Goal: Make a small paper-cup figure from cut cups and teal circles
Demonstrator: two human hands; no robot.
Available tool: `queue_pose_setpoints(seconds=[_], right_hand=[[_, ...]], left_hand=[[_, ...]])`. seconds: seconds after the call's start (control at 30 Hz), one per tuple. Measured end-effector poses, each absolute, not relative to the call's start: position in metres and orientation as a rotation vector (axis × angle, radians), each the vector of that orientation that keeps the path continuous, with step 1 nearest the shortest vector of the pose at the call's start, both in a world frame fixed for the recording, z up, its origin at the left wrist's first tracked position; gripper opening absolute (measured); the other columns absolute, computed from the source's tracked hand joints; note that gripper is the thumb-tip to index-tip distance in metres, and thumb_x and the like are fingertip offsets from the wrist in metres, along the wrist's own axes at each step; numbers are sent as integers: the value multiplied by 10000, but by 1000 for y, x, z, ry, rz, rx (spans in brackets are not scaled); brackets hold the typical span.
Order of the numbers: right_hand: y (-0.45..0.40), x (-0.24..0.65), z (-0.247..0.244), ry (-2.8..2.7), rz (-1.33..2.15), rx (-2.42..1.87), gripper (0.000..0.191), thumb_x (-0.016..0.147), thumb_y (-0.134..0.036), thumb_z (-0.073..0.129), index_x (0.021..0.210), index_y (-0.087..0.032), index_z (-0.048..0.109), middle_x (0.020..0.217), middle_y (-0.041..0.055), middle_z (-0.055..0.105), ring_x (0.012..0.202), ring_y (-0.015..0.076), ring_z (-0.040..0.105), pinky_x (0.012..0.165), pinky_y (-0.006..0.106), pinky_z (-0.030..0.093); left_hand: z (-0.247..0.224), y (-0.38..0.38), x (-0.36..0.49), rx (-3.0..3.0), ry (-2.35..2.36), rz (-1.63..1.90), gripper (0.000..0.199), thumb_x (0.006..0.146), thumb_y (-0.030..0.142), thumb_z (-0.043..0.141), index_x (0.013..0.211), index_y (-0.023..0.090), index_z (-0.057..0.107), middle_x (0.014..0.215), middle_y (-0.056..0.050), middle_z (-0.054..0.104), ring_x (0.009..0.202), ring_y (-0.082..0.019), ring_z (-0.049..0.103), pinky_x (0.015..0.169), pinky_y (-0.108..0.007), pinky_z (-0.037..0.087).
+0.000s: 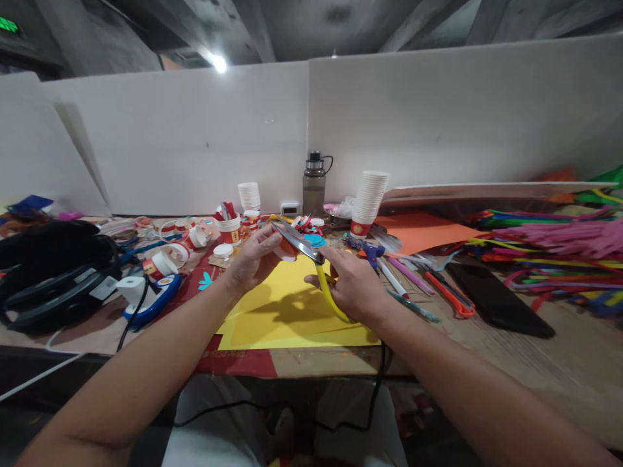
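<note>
My right hand is closed round the yellow handles of a pair of scissors, whose metal blades point up and to the left. My left hand is closed on a small curved red-and-white piece, possibly part of a paper cup. The scissor blades cross over this piece, close to the left fingertips; whether they touch it I cannot tell. Both hands are above yellow paper sheets on the table, on which their shadow falls. Blue paper cutouts lie just beyond the hands.
Behind stand a water bottle and a paper cup stack. A glue gun, pens, an orange-handled cutter, a phone and pipe cleaners lie right. Cut cups, a power strip and a black bag sit left.
</note>
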State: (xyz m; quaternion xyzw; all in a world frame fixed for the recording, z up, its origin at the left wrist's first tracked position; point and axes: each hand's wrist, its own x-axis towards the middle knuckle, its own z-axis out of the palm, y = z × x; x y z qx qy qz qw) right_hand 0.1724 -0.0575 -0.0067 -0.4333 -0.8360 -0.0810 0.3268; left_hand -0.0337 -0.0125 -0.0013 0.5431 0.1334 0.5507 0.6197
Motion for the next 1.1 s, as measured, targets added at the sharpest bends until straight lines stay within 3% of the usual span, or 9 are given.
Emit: queue_pose_setpoints(seconds=[0.6,0.83,1.1], right_hand=[[-60,172,-5,-2202,-197,-1182,502,909,-564,494,1186,-155,583,836,90,640,716,207,557,652,305,383],[-60,172,-2,-2213,-162,-1194,467,896,-550,521,1136,-150,558,967,109,595,728,187,516,656,298,380],[-57,174,-5,-2224,-158,-1166,456,901,-535,520,1138,-147,550,957,101,585,724,184,506,656,299,371]], left_hand=[[2,-10,-38,1224,334,1336,377,645,318,848,917,127,670,878,-51,715,787,-130,673,712,-202,494],[0,-8,-39,1282,387,1294,359,636,311,851,899,148,668,830,-41,719,684,-125,670,664,-219,503],[-4,-8,-37,1355,446,1249,405,602,324,867,891,149,643,835,-24,703,658,-119,658,634,-224,494]])
